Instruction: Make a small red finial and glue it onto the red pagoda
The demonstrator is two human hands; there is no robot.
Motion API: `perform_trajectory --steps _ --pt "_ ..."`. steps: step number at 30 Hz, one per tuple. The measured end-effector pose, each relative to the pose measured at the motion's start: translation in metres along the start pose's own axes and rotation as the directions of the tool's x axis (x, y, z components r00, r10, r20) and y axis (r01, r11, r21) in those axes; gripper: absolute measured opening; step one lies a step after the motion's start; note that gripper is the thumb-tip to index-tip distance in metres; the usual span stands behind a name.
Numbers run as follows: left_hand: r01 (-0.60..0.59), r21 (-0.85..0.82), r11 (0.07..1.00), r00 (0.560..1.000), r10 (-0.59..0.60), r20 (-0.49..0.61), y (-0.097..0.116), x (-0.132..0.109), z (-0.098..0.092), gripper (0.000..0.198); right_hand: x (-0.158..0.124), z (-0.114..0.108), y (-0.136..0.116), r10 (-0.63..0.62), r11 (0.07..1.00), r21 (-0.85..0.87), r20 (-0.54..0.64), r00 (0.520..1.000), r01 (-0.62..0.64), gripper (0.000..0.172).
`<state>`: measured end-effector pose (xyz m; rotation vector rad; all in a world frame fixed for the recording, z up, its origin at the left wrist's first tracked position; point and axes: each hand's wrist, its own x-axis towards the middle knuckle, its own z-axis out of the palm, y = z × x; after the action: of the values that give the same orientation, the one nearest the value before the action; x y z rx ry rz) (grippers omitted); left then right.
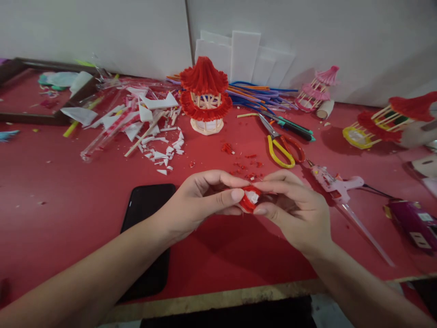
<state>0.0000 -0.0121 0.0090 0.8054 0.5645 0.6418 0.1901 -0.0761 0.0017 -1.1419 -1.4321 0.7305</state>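
Between both sets of fingertips is a small round red fuzzy piece with a white centre (251, 197), held just above the table. My left hand (208, 193) pinches its left edge between thumb and fingers. On the opposite edge, my right hand (293, 205) is closed in a similar pinch. Small red clippings (251, 171) lie just beyond the fingers. Farther back stands a little pagoda (206, 98) with two red fuzzy roofs and pale stick posts. Scissors (282, 146) with yellow and red handles lie to the right of it.
A pink glue gun (336, 182) with a clear glue stick lies at right, near a purple power strip (413, 223). A black phone (146, 246) is under my left forearm. White scraps (157, 102), coloured pipe cleaners (262, 93) and two more pagodas, pink (316, 91) and red-yellow (378, 125), sit behind.
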Motion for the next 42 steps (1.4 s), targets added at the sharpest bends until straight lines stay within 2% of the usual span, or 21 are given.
perform_trajectory --steps 7,14,23,33,42 --pt "0.0 -0.004 1.0 1.0 0.001 0.024 -0.0005 -0.0001 0.0007 0.007 -0.0038 -0.0004 0.0017 -0.046 0.997 -0.056 -0.037 0.998 0.044 0.031" --pt "0.02 0.008 1.0 0.998 -0.02 0.064 -0.0004 -0.0001 -0.0009 0.009 -0.0022 -0.0013 0.0005 -0.107 0.991 -0.083 -0.002 0.994 0.106 0.029" --pt "0.034 -0.022 0.999 0.999 -0.033 0.024 -0.0013 0.0016 -0.0012 0.01 -0.0059 -0.0028 0.0011 -0.132 0.975 -0.182 0.006 0.991 0.13 0.033" --pt "0.081 -0.036 0.996 0.997 -0.081 -0.002 0.0014 0.002 -0.0011 0.011 -0.0037 -0.0014 -0.003 -0.219 0.945 -0.244 0.023 0.975 0.218 0.029" --pt "0.099 -0.044 0.994 0.995 -0.099 0.02 0.0024 0.0032 -0.0017 0.012 -0.0032 -0.0009 -0.0027 -0.238 0.935 -0.263 0.03 0.971 0.238 0.025"
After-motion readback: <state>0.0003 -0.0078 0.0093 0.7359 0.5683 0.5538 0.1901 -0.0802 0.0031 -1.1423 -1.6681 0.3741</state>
